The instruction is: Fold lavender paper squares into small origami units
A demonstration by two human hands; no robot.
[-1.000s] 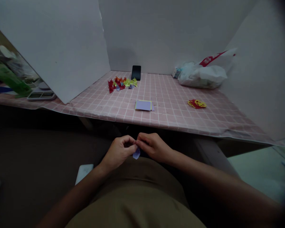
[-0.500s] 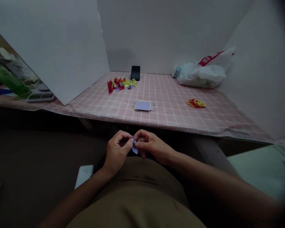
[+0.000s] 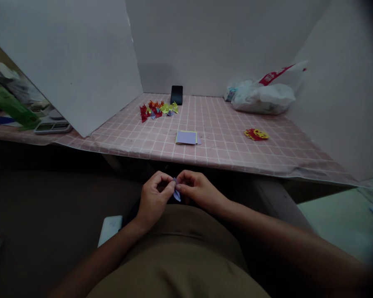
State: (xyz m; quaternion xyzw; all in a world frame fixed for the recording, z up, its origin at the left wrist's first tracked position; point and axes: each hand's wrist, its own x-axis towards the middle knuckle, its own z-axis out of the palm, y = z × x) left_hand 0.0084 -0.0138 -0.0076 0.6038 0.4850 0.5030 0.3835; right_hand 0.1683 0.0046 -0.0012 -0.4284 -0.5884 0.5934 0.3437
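Between my two hands, just in front of the table edge, is a small folded piece of purple paper (image 3: pixel 177 195). My left hand (image 3: pixel 154 194) pinches its upper left side between thumb and forefinger. From the other side, my right hand (image 3: pixel 200 190) grips the paper with thumb and fingertips; its lower fingers are partly in shadow. A stack of purple and yellow paper sheets (image 3: pixel 187 138) lies on the table beyond my hands. Farther back sits a cluster of folded paper figures (image 3: pixel 155 110) in red, orange, yellow and purple.
A black phone (image 3: pixel 176 95) leans at the back of the pink checked table (image 3: pixel 217 132). At right are a white plastic bag (image 3: pixel 264 97) and red and yellow cut-out pieces (image 3: pixel 256 134). White panels (image 3: pixel 90 62) enclose the table; a scale (image 3: pixel 53 126) stands left. A white device (image 3: pixel 110 228) lies below.
My right hand's fingers have shifted slightly on the purple paper, and its lower fingers have curled in. The left hand stays in nearly the same place.
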